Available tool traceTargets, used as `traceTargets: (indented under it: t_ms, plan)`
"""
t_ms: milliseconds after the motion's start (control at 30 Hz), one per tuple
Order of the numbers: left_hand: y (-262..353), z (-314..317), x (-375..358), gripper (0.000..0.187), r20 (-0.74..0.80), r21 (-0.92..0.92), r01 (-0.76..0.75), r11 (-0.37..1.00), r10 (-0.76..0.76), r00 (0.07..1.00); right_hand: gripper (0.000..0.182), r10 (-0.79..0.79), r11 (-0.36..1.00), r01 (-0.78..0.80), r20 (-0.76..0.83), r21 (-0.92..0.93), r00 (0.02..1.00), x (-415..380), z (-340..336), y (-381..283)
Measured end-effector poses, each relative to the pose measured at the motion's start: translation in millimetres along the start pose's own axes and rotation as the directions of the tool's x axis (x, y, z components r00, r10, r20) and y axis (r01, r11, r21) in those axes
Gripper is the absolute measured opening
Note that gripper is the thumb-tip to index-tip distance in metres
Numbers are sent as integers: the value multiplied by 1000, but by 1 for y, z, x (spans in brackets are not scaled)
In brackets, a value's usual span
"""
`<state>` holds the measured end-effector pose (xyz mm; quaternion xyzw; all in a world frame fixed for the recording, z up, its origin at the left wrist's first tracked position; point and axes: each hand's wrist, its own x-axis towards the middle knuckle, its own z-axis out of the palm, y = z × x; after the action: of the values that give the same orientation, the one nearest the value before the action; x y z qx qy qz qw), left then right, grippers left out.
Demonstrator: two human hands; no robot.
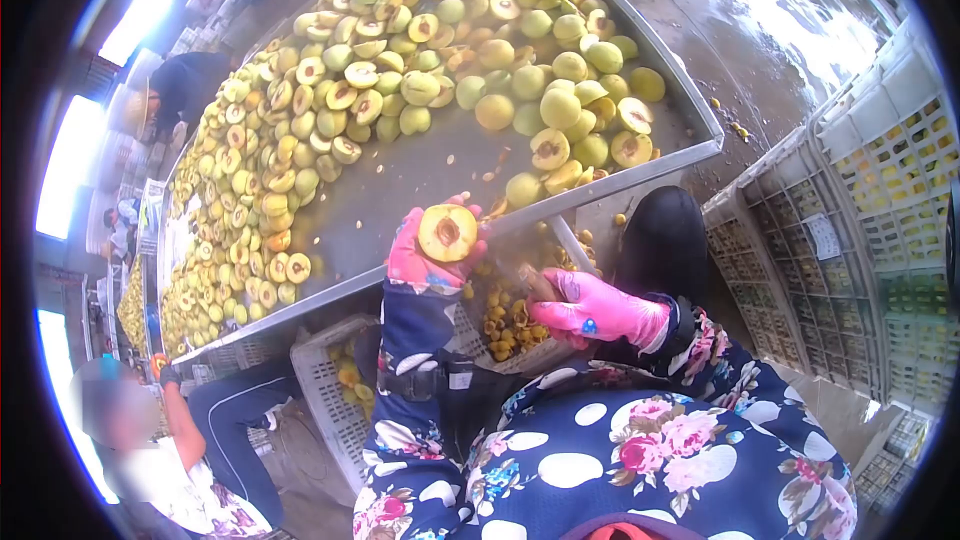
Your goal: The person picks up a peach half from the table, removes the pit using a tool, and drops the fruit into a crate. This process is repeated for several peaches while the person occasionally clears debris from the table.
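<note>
My left hand (pixel 407 258), in a pink glove, is wrapped round a halved yellow peach (pixel 437 230). The cut face points up, with the brown pit area showing at its centre. My right hand (pixel 605 308), also pink-gloved, is closed on the light brown handle of a small tool (pixel 541 285). The tool's working end is blurred, so its kind does not show. Both hands are by the near edge of a metal table (pixel 390 190), the right one lower and apart from the peach half. Many halved peaches (pixel 420 90) are heaped on that table.
Below my hands, a crate (pixel 345 415) and a heap of small yellow-brown pieces (pixel 510 325) stand under the table edge. Stacked crates (pixel 820 225) holding yellow fruit rise at the right. A co-worker (pixel 190 460) sits at the lower left. The floor (pixel 740 30) looks wet.
</note>
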<state>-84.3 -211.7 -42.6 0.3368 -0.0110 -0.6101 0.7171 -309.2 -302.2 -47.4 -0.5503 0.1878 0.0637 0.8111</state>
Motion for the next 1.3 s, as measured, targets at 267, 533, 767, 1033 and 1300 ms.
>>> traceTargets:
  t_ms: [267, 533, 767, 1033, 1300]
  plan:
    - [-34, -3, -19, 53, -76, -65, -45, 997, 40, 996, 28, -190, 868, 133, -73, -478, 979, -3, 15, -28]
    - [-48, 16, -31, 49, -131, 34, -51, 998, 55, 990, 31, -290, 765, 198, -53, -613, 955, 4, 12, -21]
    - [-57, 8, -28, 44, -63, 146, -122, 982, 132, 989, 31, -320, 748, 232, -33, -622, 947, 9, 14, -11]
    - [-41, 15, -30, 45, -135, 705, 95, 703, 1, 991, 32, -53, 715, 118, 114, -690, 992, 14, 2, 4]
    - [-68, -29, -13, 31, 140, 771, -293, 565, 298, 944, 31, 167, 766, -101, 44, -635, 985, 10, -1, -4]
